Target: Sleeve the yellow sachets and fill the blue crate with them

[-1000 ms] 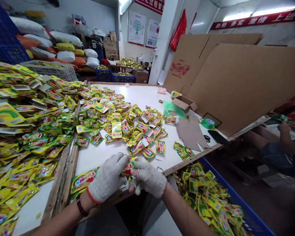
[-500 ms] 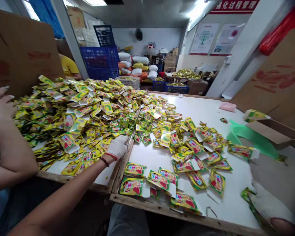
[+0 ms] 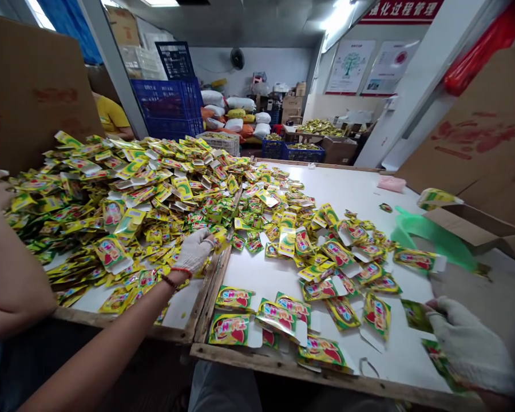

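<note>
Left fingers: my left hand (image 3: 193,253) pinches a yellow packet (image 3: 220,241) by its edge, just short of the wooden divider (image 3: 217,283).
Right fingers: my right hand (image 3: 466,337) pinches a dark green sachet (image 3: 415,316) ahead of the tips; a second sachet (image 3: 436,359) lies at the palm's near side.
Divider risk: the packet could snag there if my left fingers cross low, and slip free.
Palm risk: a sideways sweep might drag the second sachet over the table edge.
Versus half a second ago: yellow packet now shows past my left fingertips; dark green sachet now juts clear of my right; printed cartons (image 3: 277,316) between hands unmoved.
</note>
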Demonstrator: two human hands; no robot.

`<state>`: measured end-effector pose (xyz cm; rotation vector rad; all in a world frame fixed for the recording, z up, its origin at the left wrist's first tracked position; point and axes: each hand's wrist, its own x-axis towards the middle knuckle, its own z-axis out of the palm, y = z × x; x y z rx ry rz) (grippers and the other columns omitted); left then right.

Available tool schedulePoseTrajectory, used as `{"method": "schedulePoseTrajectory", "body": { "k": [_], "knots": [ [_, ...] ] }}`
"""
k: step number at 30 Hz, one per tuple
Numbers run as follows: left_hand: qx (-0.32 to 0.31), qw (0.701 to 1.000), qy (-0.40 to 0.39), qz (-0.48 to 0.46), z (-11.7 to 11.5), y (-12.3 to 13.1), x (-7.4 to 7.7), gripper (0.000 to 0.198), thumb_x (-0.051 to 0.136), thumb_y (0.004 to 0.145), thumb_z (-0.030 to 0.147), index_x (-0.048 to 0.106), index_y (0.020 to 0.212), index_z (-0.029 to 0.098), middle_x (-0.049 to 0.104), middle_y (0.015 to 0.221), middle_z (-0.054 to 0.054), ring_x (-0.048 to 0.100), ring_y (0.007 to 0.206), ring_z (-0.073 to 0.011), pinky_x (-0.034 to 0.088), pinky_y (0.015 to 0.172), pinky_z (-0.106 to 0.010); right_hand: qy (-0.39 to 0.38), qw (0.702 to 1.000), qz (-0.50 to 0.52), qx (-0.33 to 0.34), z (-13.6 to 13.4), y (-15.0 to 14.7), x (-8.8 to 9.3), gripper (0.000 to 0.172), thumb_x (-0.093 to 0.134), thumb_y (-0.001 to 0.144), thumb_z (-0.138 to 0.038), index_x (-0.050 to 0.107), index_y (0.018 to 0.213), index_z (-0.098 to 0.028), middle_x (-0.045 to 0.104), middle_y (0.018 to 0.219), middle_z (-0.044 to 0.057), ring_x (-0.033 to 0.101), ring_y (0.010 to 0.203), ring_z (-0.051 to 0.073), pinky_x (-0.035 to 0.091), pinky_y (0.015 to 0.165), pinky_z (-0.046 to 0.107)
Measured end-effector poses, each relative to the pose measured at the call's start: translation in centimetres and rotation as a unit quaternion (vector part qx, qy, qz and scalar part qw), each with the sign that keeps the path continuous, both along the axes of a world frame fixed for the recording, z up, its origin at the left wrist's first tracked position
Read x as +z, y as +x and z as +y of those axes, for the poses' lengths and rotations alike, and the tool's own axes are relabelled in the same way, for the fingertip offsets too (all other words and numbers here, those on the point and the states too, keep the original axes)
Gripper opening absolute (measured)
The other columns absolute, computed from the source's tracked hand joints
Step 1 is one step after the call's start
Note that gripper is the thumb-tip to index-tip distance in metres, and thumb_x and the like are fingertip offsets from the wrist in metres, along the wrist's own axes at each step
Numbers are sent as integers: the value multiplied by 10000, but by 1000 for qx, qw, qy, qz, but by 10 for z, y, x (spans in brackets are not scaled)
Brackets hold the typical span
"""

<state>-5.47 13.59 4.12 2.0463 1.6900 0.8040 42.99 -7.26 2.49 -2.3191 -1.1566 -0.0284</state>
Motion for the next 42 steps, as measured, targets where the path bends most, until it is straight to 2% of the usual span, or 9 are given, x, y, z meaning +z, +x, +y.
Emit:
{"method": "schedulePoseTrajectory", "body": {
  "k": [2, 5, 9, 18, 25, 30, 34, 38, 42],
  "knots": [
    [-56, 990, -80, -100, -16, 21, 3, 320, 353, 837, 421, 522, 853, 151, 596, 721, -20, 585, 642, -136, 476, 609, -251, 50, 994, 98, 18, 0, -47, 17, 114, 510, 660, -375, 550, 678, -269, 626, 696, 140, 541, 563, 227, 391, 549, 369],
    [-151, 918, -258, -260, -45, 64, 7, 351, 519, 743, 490, 514, 828, 150, 573, 628, -1, 572, 531, -119, 496, 547, -254, 109, 960, 210, 147, 9, -126, 28, 187, 493, 732, -403, 535, 750, -221, 588, 692, 51, 539, 578, 198, 423, 550, 324],
    [-265, 852, -356, -279, -83, 112, 12, 317, 566, 726, 461, 503, 742, 150, 530, 565, 18, 542, 497, -105, 474, 514, -229, 124, 927, 249, 251, 30, -192, 23, 119, 469, 794, -301, 518, 769, -195, 551, 690, 8, 505, 623, 148, 413, 577, 252],
    [-304, 835, -318, -330, -108, 139, -2, 269, 611, 727, 382, 542, 739, 122, 498, 644, 17, 464, 573, -83, 376, 526, -187, 131, 942, 203, 231, 24, -196, 10, 135, 447, 820, -287, 508, 761, -182, 557, 701, 10, 513, 649, 150, 402, 607, 251],
    [-309, 881, -236, -268, -109, 149, -12, 127, 596, 711, 238, 559, 685, 119, 457, 574, 37, 393, 543, -70, 323, 511, -180, 146, 934, 244, 217, 20, -196, -1, 277, 509, 774, -293, 509, 1021, -168, 616, 945, 75, 572, 883, 207, 458, 770, 318],
    [-417, 898, -106, -89, -86, 160, -12, 140, 476, 804, 218, 575, 760, 129, 527, 650, 10, 478, 602, -98, 380, 535, -183, 41, 908, 330, 257, 12, -180, -3, 247, 523, 752, -286, 587, 946, -147, 644, 851, 58, 594, 808, 204, 490, 689, 306],
    [-386, 913, 107, 81, -26, 173, -9, 294, 423, 770, 44, 573, 991, 168, 568, 1014, -85, 517, 941, -195, 423, 829, -333, 46, 920, 329, 207, 0, -165, -6, 234, 548, 740, -299, 618, 907, -150, 648, 801, 44, 588, 743, 188, 487, 641, 284],
    [-423, 884, 141, 138, 39, 187, -13, 355, 525, 732, 43, 571, 1044, 204, 425, 1305, -135, 342, 1221, -306, 188, 1017, -562, 81, 915, 355, 172, -11, -156, -8, 280, 576, 716, -326, 637, 923, -148, 656, 760, 42, 600, 727, 195, 507, 656, 300],
    [-475, 861, 119, 139, 65, 198, -11, 306, 582, 653, 16, 615, 912, 176, 588, 1122, -73, 442, 1143, -255, 213, 1045, -471, 123, 891, 412, 147, -16, -152, -11, 350, 605, 695, -330, 635, 1000, -162, 676, 795, 55, 625, 739, 218, 530, 629, 321]
  ]
}}
